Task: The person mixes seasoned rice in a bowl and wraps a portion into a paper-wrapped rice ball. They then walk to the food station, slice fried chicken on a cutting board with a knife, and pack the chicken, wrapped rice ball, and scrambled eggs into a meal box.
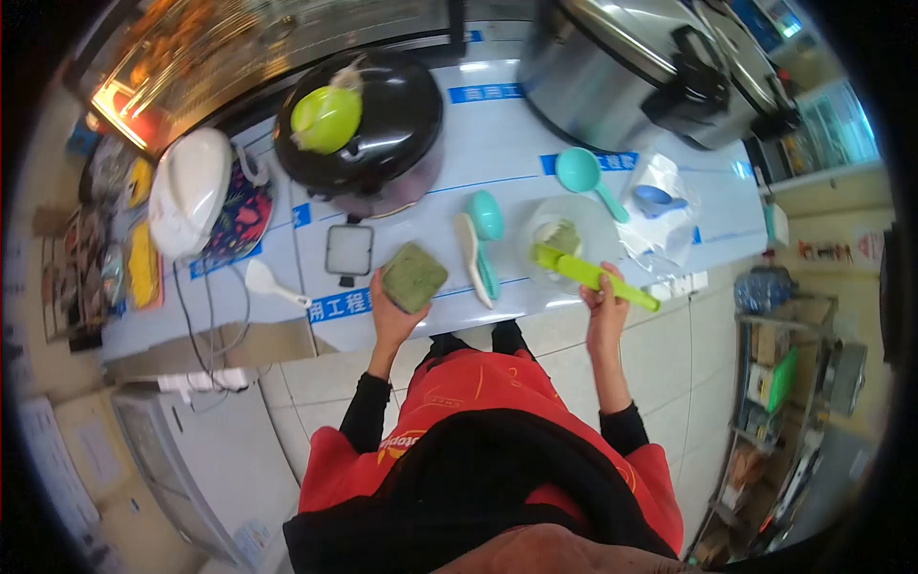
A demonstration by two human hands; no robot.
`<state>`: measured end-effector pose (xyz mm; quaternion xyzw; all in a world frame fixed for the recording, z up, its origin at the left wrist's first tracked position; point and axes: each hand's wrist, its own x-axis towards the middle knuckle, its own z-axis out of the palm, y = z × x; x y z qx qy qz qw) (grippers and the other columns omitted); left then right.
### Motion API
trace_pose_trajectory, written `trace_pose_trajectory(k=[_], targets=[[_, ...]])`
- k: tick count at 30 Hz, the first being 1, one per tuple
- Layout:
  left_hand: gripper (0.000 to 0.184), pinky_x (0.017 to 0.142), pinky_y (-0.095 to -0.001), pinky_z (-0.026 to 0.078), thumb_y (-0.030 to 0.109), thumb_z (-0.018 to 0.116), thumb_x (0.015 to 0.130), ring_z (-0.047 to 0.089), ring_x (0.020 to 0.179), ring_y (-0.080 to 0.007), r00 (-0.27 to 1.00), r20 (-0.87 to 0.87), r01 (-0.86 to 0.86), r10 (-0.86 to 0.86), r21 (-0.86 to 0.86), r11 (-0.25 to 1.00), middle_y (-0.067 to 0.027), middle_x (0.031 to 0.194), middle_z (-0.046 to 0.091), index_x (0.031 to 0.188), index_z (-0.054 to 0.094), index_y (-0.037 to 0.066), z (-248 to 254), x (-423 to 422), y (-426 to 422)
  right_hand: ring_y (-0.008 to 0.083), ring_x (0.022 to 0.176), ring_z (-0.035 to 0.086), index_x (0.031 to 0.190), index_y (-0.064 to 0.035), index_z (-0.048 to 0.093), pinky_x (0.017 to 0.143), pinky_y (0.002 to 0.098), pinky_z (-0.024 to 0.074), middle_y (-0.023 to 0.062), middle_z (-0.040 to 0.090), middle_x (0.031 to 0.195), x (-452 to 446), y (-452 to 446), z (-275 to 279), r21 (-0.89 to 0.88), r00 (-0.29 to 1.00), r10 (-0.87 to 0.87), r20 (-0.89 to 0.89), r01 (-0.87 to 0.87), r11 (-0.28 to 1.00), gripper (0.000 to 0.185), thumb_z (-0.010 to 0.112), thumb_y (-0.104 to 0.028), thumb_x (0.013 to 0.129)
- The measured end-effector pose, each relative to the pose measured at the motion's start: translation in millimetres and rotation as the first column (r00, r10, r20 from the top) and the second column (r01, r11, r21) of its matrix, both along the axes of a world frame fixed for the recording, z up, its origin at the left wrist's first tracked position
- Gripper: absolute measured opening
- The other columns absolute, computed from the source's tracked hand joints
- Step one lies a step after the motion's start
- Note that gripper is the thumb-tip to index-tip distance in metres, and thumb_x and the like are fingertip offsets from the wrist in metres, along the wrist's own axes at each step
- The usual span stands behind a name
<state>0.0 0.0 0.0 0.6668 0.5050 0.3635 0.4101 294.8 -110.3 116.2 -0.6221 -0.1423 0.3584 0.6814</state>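
Note:
My left hand point(390, 318) is wrapped round the near edge of a square block with a speckled green top point(414, 277), just above the table's front edge. My right hand point(604, 304) grips a long lime-green utensil point(622, 287). Its far end reaches over a clear round bowl point(598, 215), where a greenish lump point(564, 235) shows; whether the lump is on the utensil or in the bowl I cannot tell. Between the hands lie a white rice paddle point(470, 253) and a teal ladle point(486, 215). A square dark-rimmed lid or frame point(349, 251) sits left of the block.
A black-lidded pot point(382, 115) with a lime-green bowl point(327, 119) on top stands behind. Large steel cookers point(602, 67) are at back right. Another teal ladle point(578, 170) and a blue scoop point(658, 199) lie right. A white paddle point(275, 283) and white-lidded cooker point(191, 191) are left.

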Motion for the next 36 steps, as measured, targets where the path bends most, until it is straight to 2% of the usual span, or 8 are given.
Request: trace_pose_trajectory(k=[7,10,16,19,27,29,32,36], targets=[[0.111,0.103,-0.0556,0.008,0.041,0.08,0.049,0.031,0.123,-0.0308,0.912,-0.409,0.055,0.019,0.168,0.984,-0.0163,0.13,0.034,0.134,0.019,0.002,16,-29,10,0.0228,0.085,0.059,0.105,-0.0023,0.052,0.077,0.033,0.0484,0.0122,0.054,0.1,-110,38,-78,0.075,0.745,0.518,0.421,-0.597,0.799,0.023,0.055,-0.002,0.083],[0.106,0.102,-0.0557,0.008,0.042,0.077,0.054,0.028,0.125,-0.0307,0.927,-0.374,0.11,-0.021,0.219,0.97,-0.0159,0.131,0.032,0.134,0.02,0.002,25,-48,14,0.0311,0.097,0.053,0.108,-0.0144,0.055,0.078,0.0351,0.0462,0.0151,0.051,0.107,-109,37,-96,-0.23,0.121,0.656,0.745,-0.876,0.423,0.037,0.063,-0.003,0.074],[0.099,0.094,-0.0512,0.026,0.037,0.076,0.058,0.031,0.117,-0.0408,0.804,-0.475,-0.188,0.357,0.367,0.911,-0.0264,0.127,0.032,0.135,0.022,0.003,6,-70,58,0.0312,0.097,0.052,0.104,-0.013,0.055,0.078,0.0358,0.0461,0.0143,0.05,0.105,-117,34,-105,-0.257,0.377,0.891,0.255,-0.862,0.438,0.028,0.062,-0.007,0.077],[0.104,0.093,-0.0497,0.028,0.036,0.077,0.056,0.033,0.116,-0.0399,0.734,-0.593,-0.215,0.33,0.257,0.942,-0.0253,0.127,0.033,0.136,0.02,0.005,12,-60,76,0.0325,0.092,0.052,0.1,-0.0087,0.051,0.075,0.0382,0.0458,0.0154,0.05,0.101,-119,40,-107,-0.261,0.011,0.508,0.861,-0.848,0.46,0.028,0.065,-0.007,0.076],[0.102,0.077,-0.0479,0.04,0.032,0.08,0.054,0.046,0.1,-0.0366,0.763,-0.585,-0.254,0.274,0.119,0.96,-0.0214,0.107,0.046,0.135,0.022,0.011,31,-88,84,0.0293,0.076,0.051,0.095,-0.0066,0.04,0.065,0.0342,0.0428,0.0151,0.047,0.087,-127,63,-98,-0.083,0.54,0.324,0.777,-0.422,0.903,0.035,0.067,-0.005,0.073],[0.08,0.078,-0.0489,0.043,0.036,0.07,0.067,0.052,0.096,-0.0386,0.993,-0.068,-0.119,0.098,-0.547,0.829,-0.0222,0.11,0.049,0.131,0.028,0.011,42,-113,84,0.0257,0.067,0.051,0.098,-0.0064,0.04,0.062,0.0321,0.0417,0.012,0.048,0.076,-115,77,-97,-0.253,0.453,0.47,0.758,-0.459,0.851,0.03,0.063,-0.007,0.077],[0.062,0.085,-0.0521,0.042,0.041,0.053,0.077,0.051,0.102,-0.0419,0.633,0.739,0.497,0.23,-0.616,0.611,-0.0249,0.12,0.045,0.126,0.034,0.009,43,-134,59,0.0299,0.074,0.054,0.103,-0.0061,0.041,0.065,0.0352,0.0436,0.015,0.052,0.082,-99,88,-98,-0.352,0.318,0.615,0.722,-0.596,0.722,0.031,0.056,-0.001,0.077],[0.058,0.09,-0.0589,0.038,0.042,0.042,0.081,0.045,0.111,-0.0447,0.322,0.877,0.791,0.357,-0.456,0.407,-0.0255,0.128,0.04,0.128,0.035,0.008,61,-102,38,0.037,0.093,0.053,0.111,-0.0029,0.043,0.077,0.0395,0.0436,0.0197,0.054,0.1,-94,106,-94,-0.464,0.043,0.638,0.769,-0.649,0.603,0.034,0.046,0.002,0.077]])
